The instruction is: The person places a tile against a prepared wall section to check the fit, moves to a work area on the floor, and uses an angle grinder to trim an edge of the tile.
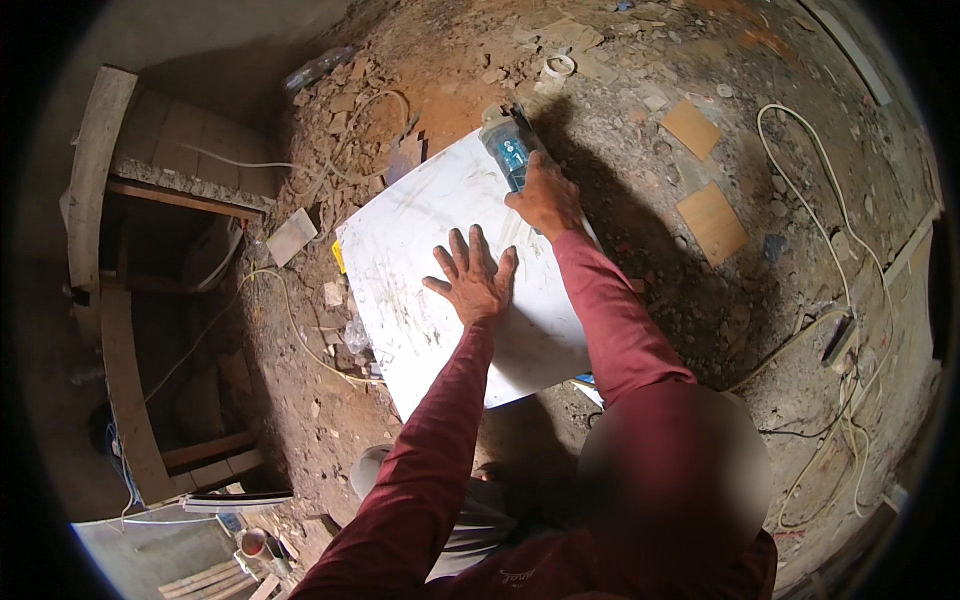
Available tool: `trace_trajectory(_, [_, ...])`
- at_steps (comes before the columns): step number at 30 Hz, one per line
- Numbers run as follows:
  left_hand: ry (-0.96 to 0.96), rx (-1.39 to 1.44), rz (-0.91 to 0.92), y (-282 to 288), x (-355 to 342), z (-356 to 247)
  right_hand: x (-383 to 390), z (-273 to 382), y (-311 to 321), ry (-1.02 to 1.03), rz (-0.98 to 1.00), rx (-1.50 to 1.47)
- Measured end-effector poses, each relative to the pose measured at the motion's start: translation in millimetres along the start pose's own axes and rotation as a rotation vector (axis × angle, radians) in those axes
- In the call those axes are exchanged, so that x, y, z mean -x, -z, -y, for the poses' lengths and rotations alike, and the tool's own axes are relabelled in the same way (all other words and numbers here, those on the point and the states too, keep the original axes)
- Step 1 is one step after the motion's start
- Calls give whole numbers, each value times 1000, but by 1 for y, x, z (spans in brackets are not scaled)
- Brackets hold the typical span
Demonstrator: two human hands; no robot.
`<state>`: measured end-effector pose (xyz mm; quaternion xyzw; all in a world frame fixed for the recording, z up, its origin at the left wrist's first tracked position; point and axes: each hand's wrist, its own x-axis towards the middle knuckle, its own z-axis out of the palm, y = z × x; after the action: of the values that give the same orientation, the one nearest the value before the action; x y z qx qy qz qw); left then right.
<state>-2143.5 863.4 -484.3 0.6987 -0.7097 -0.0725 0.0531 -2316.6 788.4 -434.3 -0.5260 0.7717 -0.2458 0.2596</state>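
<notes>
A large white tile with dark smudges lies in front of me, raised off the rubble. Flat on its middle rests my left hand, open, with the fingers spread. My right hand is closed around the body of a blue-green angle grinder at the tile's far right corner. The grinder's grey head points away from me, over the tile's edge. Its disc cannot be made out from here. What holds the tile up is mostly hidden beneath it.
Rubble covers the ground. Two tan tile pieces lie to the right, below a looping pale cable. A white ring-shaped object sits at the far side. On the left stands a wood-edged opening; another cable runs near the tile.
</notes>
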Motion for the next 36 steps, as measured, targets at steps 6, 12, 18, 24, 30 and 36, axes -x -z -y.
trace_trajectory(6, [-5, 5, 2, 1, -1, -2, -1, -6, -1, -3, 11, 20])
trace_trajectory(12, [0, 0, 1, 2, 0, -1, 6, -6, 1, -8, 16, 20])
trace_trajectory(18, [14, -2, 13, 4, 1, -3, 11, -7, 1, 8, 2, 43])
trace_trajectory(24, [11, 7, 15, 4, 1, -6, 13, -15, -1, 35, -22, 41])
trace_trajectory(30, [9, 9, 12, 5, 1, -4, 16, -9, 7, -4, 11, 34])
trace_trajectory(36, [5, 8, 11, 3, 1, -2, 18, -11, 4, 1, -3, 38])
